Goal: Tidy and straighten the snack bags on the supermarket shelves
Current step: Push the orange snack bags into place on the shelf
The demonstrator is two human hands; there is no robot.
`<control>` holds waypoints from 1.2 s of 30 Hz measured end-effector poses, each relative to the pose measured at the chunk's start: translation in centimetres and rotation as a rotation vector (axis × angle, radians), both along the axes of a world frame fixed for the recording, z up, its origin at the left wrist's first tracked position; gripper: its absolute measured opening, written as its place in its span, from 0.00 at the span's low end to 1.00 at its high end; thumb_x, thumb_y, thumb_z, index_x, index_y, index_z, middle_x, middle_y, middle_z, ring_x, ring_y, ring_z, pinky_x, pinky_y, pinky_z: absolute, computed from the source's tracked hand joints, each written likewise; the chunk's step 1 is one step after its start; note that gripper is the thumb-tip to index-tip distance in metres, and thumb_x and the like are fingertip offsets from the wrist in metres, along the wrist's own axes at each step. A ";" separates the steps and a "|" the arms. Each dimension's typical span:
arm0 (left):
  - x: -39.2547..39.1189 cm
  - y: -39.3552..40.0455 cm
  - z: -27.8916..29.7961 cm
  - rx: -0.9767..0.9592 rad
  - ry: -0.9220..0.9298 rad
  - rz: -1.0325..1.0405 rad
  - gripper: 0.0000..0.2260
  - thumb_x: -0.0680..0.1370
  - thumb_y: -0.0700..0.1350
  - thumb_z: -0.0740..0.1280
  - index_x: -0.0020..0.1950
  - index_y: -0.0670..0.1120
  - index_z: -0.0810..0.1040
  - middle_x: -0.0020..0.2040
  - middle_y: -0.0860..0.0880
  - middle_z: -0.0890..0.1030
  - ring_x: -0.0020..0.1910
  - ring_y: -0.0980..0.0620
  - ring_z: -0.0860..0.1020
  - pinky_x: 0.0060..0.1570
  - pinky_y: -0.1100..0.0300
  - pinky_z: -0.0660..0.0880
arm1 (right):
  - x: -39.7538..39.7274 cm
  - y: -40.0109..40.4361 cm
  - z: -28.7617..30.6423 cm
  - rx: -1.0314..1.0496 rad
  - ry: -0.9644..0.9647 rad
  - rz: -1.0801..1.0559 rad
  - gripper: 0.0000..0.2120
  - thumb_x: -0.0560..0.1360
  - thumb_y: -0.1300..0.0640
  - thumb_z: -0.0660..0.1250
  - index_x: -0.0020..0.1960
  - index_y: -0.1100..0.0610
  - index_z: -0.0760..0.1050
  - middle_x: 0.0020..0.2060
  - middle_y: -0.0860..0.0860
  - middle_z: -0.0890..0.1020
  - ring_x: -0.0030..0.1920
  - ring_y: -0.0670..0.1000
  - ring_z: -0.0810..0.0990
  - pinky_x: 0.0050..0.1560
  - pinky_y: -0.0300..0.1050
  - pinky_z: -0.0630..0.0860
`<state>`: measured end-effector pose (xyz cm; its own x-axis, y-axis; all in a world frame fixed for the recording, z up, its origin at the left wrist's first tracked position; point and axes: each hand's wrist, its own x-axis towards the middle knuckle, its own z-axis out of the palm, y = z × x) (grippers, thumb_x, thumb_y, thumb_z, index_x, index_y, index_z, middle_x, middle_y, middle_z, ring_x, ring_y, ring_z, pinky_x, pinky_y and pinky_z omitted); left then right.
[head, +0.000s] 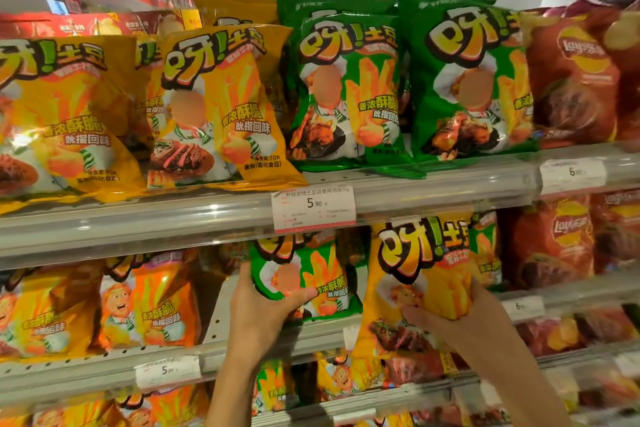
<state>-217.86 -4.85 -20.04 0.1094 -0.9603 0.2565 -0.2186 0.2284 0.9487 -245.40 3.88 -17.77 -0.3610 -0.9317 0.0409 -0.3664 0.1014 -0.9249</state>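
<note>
Middle shelf, at about six o'clock in the view: both hands work side by side on two snack bags.
Left hand [263,308]: curled round the lower left corner of the green bag [308,281], thumb across its front, fingers hidden behind it.
Green bag: upright, long axis near vertical, its top hidden behind the price tag [314,206]; it lies at one o'clock from the left hand and seems to stand on the middle shelf [104,366].
Right hand [446,315]: grips the yellow bag [415,284] at its middle right, fingers wrapped across the front, crumpling the foil.
Yellow bag: held in front of the shelf edge, long axis tilted a little, top leaning toward one o'clock; its bottom hangs below the shelf lip.
Key relation: the two bags stand just beside each other, green at nine o'clock of yellow; yellow sits among green ones, so by my reading it is misplaced.
Upper shelf [433,191]: yellow bags at ten o'clock, green at twelve, red at two.
Likely next need: settling each bag upright with its own colour.
</note>
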 end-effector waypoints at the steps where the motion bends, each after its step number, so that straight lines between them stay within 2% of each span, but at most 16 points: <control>1: -0.8 0.0 -0.1 0.005 -0.006 -0.014 0.33 0.56 0.54 0.84 0.56 0.60 0.73 0.49 0.62 0.83 0.48 0.65 0.80 0.41 0.70 0.78 | -0.6 0.4 -0.3 0.006 -0.012 -0.015 0.36 0.49 0.34 0.80 0.53 0.42 0.73 0.46 0.42 0.84 0.46 0.47 0.82 0.41 0.43 0.76; 4: -3.1 -0.2 -0.5 0.064 0.018 -0.058 0.33 0.57 0.50 0.85 0.57 0.59 0.73 0.50 0.56 0.84 0.48 0.58 0.83 0.45 0.56 0.83 | -2.3 1.6 -1.1 -0.001 -0.044 -0.068 0.42 0.49 0.37 0.81 0.61 0.46 0.74 0.49 0.45 0.84 0.49 0.50 0.82 0.49 0.51 0.78; 5: -3.8 -0.3 -0.6 0.068 0.024 -0.071 0.33 0.57 0.50 0.85 0.57 0.58 0.73 0.49 0.57 0.84 0.47 0.59 0.84 0.44 0.57 0.83 | -2.8 1.9 -1.4 -0.003 -0.052 -0.092 0.43 0.49 0.38 0.81 0.61 0.47 0.74 0.50 0.45 0.84 0.49 0.51 0.82 0.50 0.53 0.78; 8: -5.8 -0.6 -0.6 0.047 -0.002 -0.096 0.31 0.59 0.49 0.85 0.56 0.58 0.73 0.47 0.59 0.84 0.46 0.64 0.82 0.40 0.69 0.79 | -4.1 2.6 -2.0 -0.005 -0.102 -0.147 0.40 0.48 0.37 0.81 0.58 0.44 0.73 0.49 0.45 0.84 0.49 0.53 0.83 0.52 0.58 0.81; 10: -7.0 -1.0 -0.6 0.058 -0.009 -0.116 0.29 0.61 0.47 0.84 0.54 0.56 0.72 0.48 0.59 0.83 0.45 0.67 0.81 0.37 0.71 0.77 | -4.6 2.9 -2.4 -0.009 -0.117 -0.136 0.40 0.50 0.37 0.82 0.59 0.44 0.75 0.49 0.45 0.85 0.49 0.51 0.83 0.49 0.54 0.81; 13: -8.0 -1.2 -0.6 0.104 -0.001 -0.147 0.26 0.64 0.48 0.82 0.54 0.53 0.70 0.48 0.57 0.82 0.42 0.69 0.80 0.34 0.74 0.74 | -4.9 3.1 -2.8 -0.010 -0.113 -0.106 0.43 0.51 0.39 0.82 0.63 0.48 0.75 0.50 0.44 0.85 0.49 0.47 0.84 0.43 0.43 0.78; 15: -8.2 -1.2 -0.5 0.130 -0.009 -0.159 0.30 0.62 0.54 0.79 0.58 0.50 0.69 0.50 0.57 0.81 0.43 0.69 0.80 0.33 0.74 0.74 | -4.6 3.3 -2.7 -0.020 -0.109 -0.081 0.42 0.50 0.39 0.82 0.62 0.47 0.75 0.48 0.43 0.85 0.47 0.45 0.84 0.41 0.38 0.77; 17: -8.2 -1.2 -0.5 0.150 -0.047 -0.159 0.35 0.60 0.59 0.76 0.61 0.48 0.67 0.52 0.57 0.81 0.47 0.63 0.81 0.36 0.72 0.75 | -4.2 3.5 -2.7 -0.034 -0.111 -0.043 0.40 0.51 0.41 0.82 0.61 0.46 0.75 0.45 0.41 0.86 0.43 0.41 0.84 0.37 0.33 0.77; 19: -8.1 -0.9 -0.3 0.155 -0.118 -0.142 0.37 0.60 0.63 0.75 0.62 0.49 0.66 0.53 0.56 0.80 0.50 0.58 0.80 0.41 0.68 0.74 | -3.5 3.7 -2.5 -0.046 -0.127 0.000 0.39 0.52 0.43 0.83 0.61 0.46 0.75 0.45 0.39 0.86 0.43 0.40 0.84 0.36 0.32 0.79; 21: -7.8 -0.4 -0.3 0.124 -0.184 -0.121 0.37 0.61 0.65 0.74 0.64 0.52 0.66 0.52 0.60 0.79 0.49 0.62 0.78 0.42 0.67 0.72 | -2.4 3.7 -2.2 -0.054 -0.138 0.047 0.41 0.52 0.43 0.84 0.63 0.47 0.75 0.47 0.40 0.86 0.45 0.41 0.85 0.39 0.36 0.80; 23: -6.9 0.3 -0.4 0.055 -0.238 -0.115 0.33 0.64 0.66 0.73 0.65 0.55 0.69 0.52 0.63 0.81 0.51 0.64 0.79 0.45 0.67 0.75 | -1.2 3.8 -1.9 -0.060 -0.151 0.093 0.43 0.52 0.39 0.86 0.63 0.47 0.75 0.47 0.42 0.87 0.45 0.43 0.86 0.39 0.37 0.81; 27: -4.0 2.7 -1.4 -0.014 -0.375 -0.049 0.23 0.76 0.62 0.69 0.68 0.57 0.72 0.58 0.56 0.81 0.59 0.54 0.78 0.58 0.52 0.77 | 1.5 3.6 -1.7 -0.050 -0.125 0.189 0.45 0.48 0.34 0.83 0.61 0.44 0.74 0.45 0.35 0.85 0.43 0.39 0.84 0.39 0.34 0.80; 30: -1.0 5.0 -2.4 -0.047 -0.398 0.159 0.20 0.81 0.57 0.63 0.68 0.49 0.76 0.58 0.54 0.80 0.60 0.53 0.77 0.61 0.48 0.76 | 3.8 2.8 -1.5 -0.004 -0.120 0.308 0.42 0.54 0.38 0.85 0.65 0.43 0.75 0.51 0.37 0.86 0.50 0.40 0.84 0.54 0.43 0.80; 32: 0.9 6.4 -3.0 -0.091 -0.425 0.257 0.16 0.81 0.53 0.61 0.65 0.48 0.79 0.57 0.55 0.79 0.59 0.54 0.76 0.60 0.49 0.75 | 5.9 2.5 -1.2 -0.043 -0.084 0.369 0.40 0.55 0.36 0.84 0.64 0.41 0.75 0.52 0.36 0.85 0.52 0.37 0.83 0.55 0.34 0.76; 34: 2.8 7.5 -3.7 -0.152 -0.457 0.320 0.12 0.82 0.50 0.61 0.61 0.50 0.80 0.56 0.56 0.79 0.58 0.55 0.74 0.59 0.51 0.75 | 8.0 2.0 -1.1 -0.099 -0.013 0.384 0.39 0.55 0.33 0.81 0.63 0.40 0.75 0.52 0.33 0.83 0.53 0.34 0.80 0.48 0.25 0.73; 36: 4.5 8.1 -4.1 -0.198 -0.507 0.374 0.10 0.83 0.47 0.61 0.59 0.51 0.80 0.56 0.57 0.78 0.58 0.55 0.74 0.58 0.53 0.73 | 9.8 1.3 -1.2 -0.112 -0.035 0.404 0.42 0.52 0.29 0.78 0.64 0.38 0.73 0.53 0.31 0.82 0.55 0.34 0.80 0.48 0.24 0.72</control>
